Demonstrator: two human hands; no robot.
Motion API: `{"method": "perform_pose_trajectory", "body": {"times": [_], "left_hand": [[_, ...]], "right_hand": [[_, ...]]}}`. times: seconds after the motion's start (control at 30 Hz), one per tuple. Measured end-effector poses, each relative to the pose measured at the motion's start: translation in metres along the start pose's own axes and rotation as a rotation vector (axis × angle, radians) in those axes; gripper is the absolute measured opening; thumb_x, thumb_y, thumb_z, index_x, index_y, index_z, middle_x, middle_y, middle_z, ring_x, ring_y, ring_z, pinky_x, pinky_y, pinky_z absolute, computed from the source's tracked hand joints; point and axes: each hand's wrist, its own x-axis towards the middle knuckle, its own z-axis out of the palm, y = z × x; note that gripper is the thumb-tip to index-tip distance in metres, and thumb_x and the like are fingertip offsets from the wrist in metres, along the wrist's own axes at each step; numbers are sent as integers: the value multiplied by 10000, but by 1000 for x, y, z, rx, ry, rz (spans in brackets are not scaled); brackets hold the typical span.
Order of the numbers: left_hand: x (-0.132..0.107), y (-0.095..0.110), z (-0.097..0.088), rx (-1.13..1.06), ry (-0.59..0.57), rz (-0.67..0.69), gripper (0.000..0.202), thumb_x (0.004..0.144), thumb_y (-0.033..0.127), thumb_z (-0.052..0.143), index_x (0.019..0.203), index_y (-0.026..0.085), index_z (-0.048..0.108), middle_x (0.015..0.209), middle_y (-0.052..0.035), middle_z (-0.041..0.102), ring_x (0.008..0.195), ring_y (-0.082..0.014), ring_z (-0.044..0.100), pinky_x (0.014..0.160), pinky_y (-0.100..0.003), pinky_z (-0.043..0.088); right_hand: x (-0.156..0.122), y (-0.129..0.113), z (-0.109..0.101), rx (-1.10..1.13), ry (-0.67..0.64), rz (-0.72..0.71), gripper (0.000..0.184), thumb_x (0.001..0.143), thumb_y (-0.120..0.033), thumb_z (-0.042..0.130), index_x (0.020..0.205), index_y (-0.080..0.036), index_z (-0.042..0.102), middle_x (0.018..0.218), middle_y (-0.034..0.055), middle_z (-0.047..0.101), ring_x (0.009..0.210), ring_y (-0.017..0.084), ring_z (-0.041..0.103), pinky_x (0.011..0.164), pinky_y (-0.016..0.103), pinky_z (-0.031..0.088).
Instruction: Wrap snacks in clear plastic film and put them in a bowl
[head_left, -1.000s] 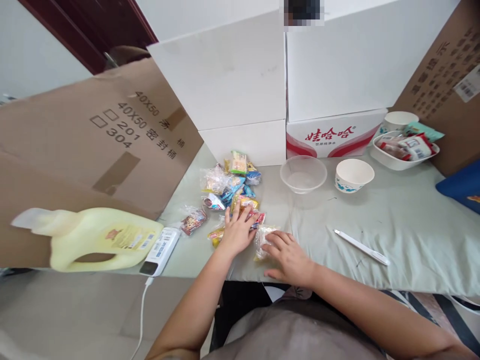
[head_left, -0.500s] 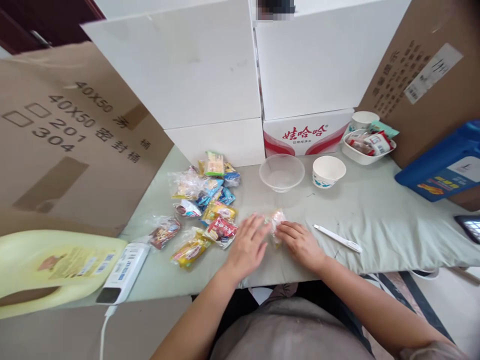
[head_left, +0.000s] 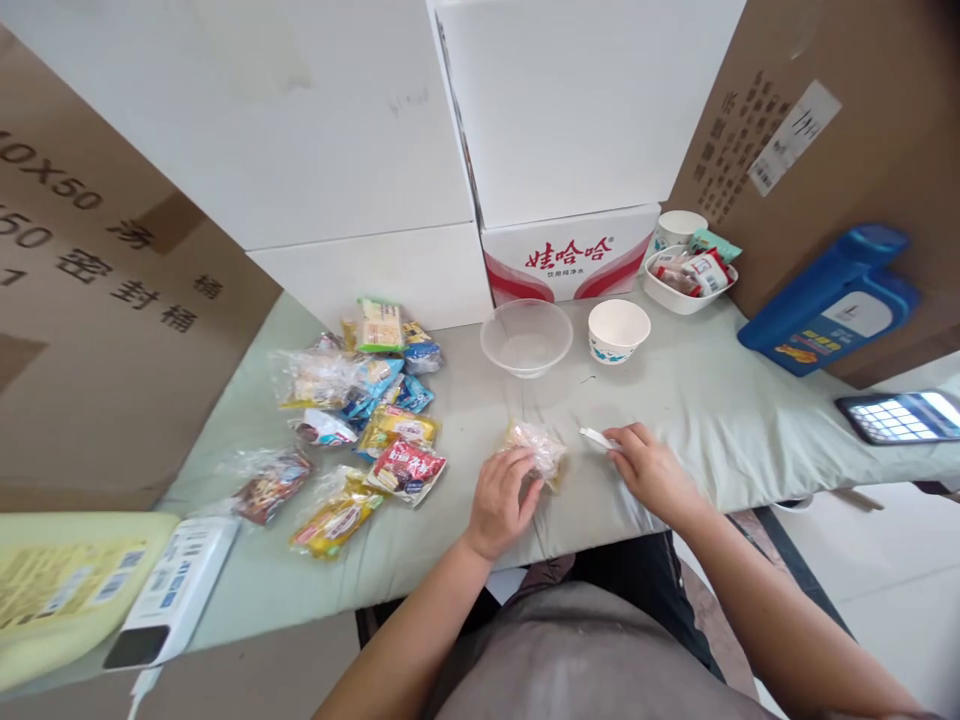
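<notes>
My left hand (head_left: 501, 498) is closed on a small clear-wrapped snack packet (head_left: 538, 447) that rests on the pale green cloth (head_left: 720, 400) near the table's front edge. Just to the right, my right hand (head_left: 651, 470) lies over a white pen-like tool (head_left: 595, 437), fingers curled on it; only the tool's left tip shows. A pile of several colourful snack packets (head_left: 360, 400) lies to the left of my hands. Beyond the packet stand a clear plastic bowl (head_left: 526, 337) and a white paper bowl (head_left: 618, 330).
White boxes (head_left: 570, 110) and a red-printed carton (head_left: 568, 257) wall the back; brown cardboard stands at both sides. A white dish of packets (head_left: 690, 275), a blue jug (head_left: 832, 300) and a lit phone (head_left: 900, 416) sit right. A yellow jug (head_left: 67, 580) and white power strip (head_left: 169, 590) lie left.
The view swung right. My left hand closed on the clear-wrapped packet. My right hand let go of it and moved right onto the white pen-like tool.
</notes>
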Motion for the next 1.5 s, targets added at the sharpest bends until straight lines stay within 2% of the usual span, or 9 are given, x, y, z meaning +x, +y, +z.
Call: {"method": "perform_pose_trajectory", "body": {"times": [0.2, 0.4, 0.6, 0.7, 0.9, 1.1, 1.23, 1.4, 1.5], "left_hand": [[-1, -6, 3, -71, 91, 33, 86, 884, 144, 517, 898, 178, 595, 907, -72, 636, 914, -195, 601, 829, -356, 511], [-1, -11, 2, -37, 155, -102, 225, 851, 215, 606, 1073, 180, 603, 1124, -124, 609, 1108, -256, 558, 949, -448, 477], [4, -2, 2, -429, 157, -434, 134, 889, 315, 574, 857, 190, 609, 939, -54, 651, 874, -167, 635, 780, -311, 531], [0, 10, -1, -646, 189, -687, 205, 875, 386, 581, 839, 184, 574, 809, -17, 626, 722, -135, 624, 663, -255, 522], [-23, -6, -11, -750, 297, -912, 243, 791, 384, 641, 822, 195, 492, 726, 22, 580, 644, -127, 607, 619, -261, 526], [-38, -39, -36, -296, 296, -776, 278, 764, 224, 586, 1029, 189, 511, 806, -5, 572, 707, -140, 587, 651, -276, 506], [-19, -30, -47, 70, 327, -393, 229, 827, 173, 523, 1053, 181, 552, 1000, -92, 595, 957, -216, 587, 864, -403, 489], [20, -4, -36, 119, 49, -94, 536, 897, 330, 536, 1367, 125, 381, 1271, -184, 551, 1251, -320, 466, 1015, -508, 393], [20, 7, -30, 171, -152, -64, 501, 887, 313, 563, 1341, 140, 442, 1089, -134, 640, 1117, -301, 545, 1037, -553, 339]], "right_hand": [[31, -79, -4, -179, -194, -242, 250, 934, -166, 440, 1109, -216, 611, 981, 74, 596, 778, 169, 609, 619, 264, 429], [18, -24, -37, -252, -362, -105, 287, 890, -138, 484, 1095, -253, 649, 985, 49, 612, 754, 159, 626, 643, 262, 426], [-8, 32, -31, -197, -12, 81, 215, 904, -240, 504, 1004, -191, 689, 1014, 115, 650, 984, 290, 597, 839, 429, 480], [-12, 6, -14, 72, 159, -64, 251, 932, -355, 501, 1071, -208, 651, 1056, 115, 642, 1040, 272, 581, 893, 441, 494], [9, -50, 21, 217, 57, -266, 532, 870, -405, 615, 1349, -222, 473, 1291, 137, 543, 1150, 290, 519, 959, 495, 482], [19, -30, 31, 365, 137, -220, 183, 932, -234, 485, 1027, -225, 640, 1020, 86, 626, 968, 214, 605, 832, 383, 532], [9, -16, 15, 466, 232, -146, 127, 905, -219, 524, 997, -230, 610, 999, 64, 645, 994, 215, 600, 863, 393, 504], [-2, -14, 6, 474, 185, -189, 161, 873, -154, 489, 966, -232, 594, 973, 48, 649, 1003, 209, 588, 879, 391, 481], [-6, -1, 1, 458, 226, -55, 185, 862, -161, 457, 959, -226, 601, 971, 48, 644, 981, 205, 602, 873, 387, 484]]}}
